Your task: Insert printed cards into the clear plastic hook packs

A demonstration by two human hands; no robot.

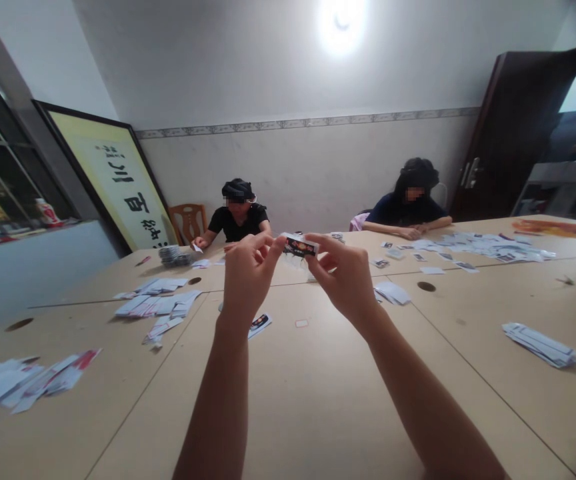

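Between my two raised hands is a small black printed card [301,247] with red and yellow marks and a pale edge along its top. My left hand [253,267] pinches its left end between thumb and fingers. At the right end, my right hand [344,270] grips it the same way. Something clear, perhaps a plastic sleeve, shows faintly under the card. On the table below my left hand lies a similar dark printed card [260,324], partly hidden by my wrist. A tiny white slip with a reddish border [301,324] rests near the middle.
White paper slips lie in piles at left [155,303] and near left [43,380]. A stack of slips [541,345] sits at right, and a spread of papers [488,245] farther back. Two people [238,213] [408,207] sit across the table. Round holes [426,287] pierce the tabletop.
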